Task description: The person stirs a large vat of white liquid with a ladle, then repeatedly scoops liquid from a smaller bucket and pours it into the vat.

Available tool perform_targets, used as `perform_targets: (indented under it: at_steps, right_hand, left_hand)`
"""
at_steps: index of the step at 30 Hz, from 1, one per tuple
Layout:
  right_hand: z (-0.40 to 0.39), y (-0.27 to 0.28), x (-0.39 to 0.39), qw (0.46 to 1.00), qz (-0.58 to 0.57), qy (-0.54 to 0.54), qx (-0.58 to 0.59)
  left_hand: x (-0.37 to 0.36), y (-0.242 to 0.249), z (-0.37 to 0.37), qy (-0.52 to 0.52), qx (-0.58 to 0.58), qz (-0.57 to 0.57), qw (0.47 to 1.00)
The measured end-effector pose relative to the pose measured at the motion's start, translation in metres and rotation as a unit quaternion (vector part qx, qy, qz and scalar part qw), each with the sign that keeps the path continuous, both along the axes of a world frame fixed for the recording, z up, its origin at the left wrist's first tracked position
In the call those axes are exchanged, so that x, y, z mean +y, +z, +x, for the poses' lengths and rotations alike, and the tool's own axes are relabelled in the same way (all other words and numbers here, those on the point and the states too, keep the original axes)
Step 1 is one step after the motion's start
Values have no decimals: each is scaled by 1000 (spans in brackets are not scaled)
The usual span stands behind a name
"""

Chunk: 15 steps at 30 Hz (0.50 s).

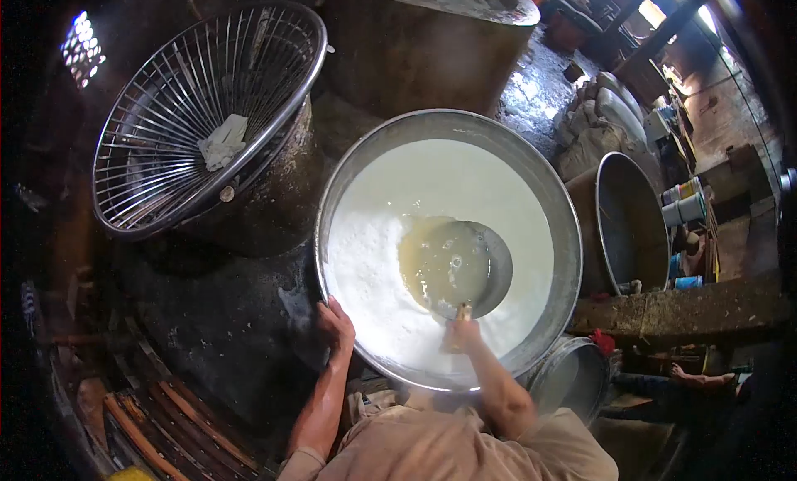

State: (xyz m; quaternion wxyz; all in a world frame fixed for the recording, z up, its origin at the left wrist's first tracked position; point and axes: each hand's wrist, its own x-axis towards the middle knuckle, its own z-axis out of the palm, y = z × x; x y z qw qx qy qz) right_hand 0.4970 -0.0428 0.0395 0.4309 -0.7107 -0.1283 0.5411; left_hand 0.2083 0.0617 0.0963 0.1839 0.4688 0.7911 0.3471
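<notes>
A wide metal vat (573, 232) in front of me holds a white, curd-like mass with pale yellowish liquid at its middle. My right hand (459, 335) reaches over the near rim, closed on the short handle of a round metal scoop (501, 265). The scoop sits tilted in the liquid, with small bubbles around it; its lower part is hidden. At the vat's near left edge, my left hand (335, 322) grips the rim, partly seen from behind.
A large wire basket (286, 33) with a pale cloth (224, 142) tilts at the left. An open metal drum (635, 224) and stacked sacks (602, 116) stand at right. Wooden slats (178, 423) lie lower left. Another person's limb (701, 379) shows at the far right.
</notes>
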Motion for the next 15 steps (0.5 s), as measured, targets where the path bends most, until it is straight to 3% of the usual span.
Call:
perform_targets:
  at_steps: [4,6,8,10,12,14,15]
  right_hand:
    - [40,77,-16,985,-80,-4,-151]
    - [91,43,-38,965,-142,-11,-219]
    - [128,42,-58,947,-145,-77,-276]
    - [147,98,-74,925,-132,-39,-354]
    - [155,140,-100,856,-111,-102,-494]
    - [175,145,-145,835,-29,-159,-526]
    - [176,161,-169,814,2,-182,-552]
  left_hand:
    - [2,22,-1,-43,14,-76,996]
    - [2,13,-2,-24,8,-23,999]
    - [3,11,-5,-40,16,-74,996]
    - [3,7,-8,-39,55,-58,996]
    - [1,26,-1,-30,55,-106,992]
    - [6,-6,-16,-37,87,-77,993]
    - [4,4,-12,-31,72,-82,994]
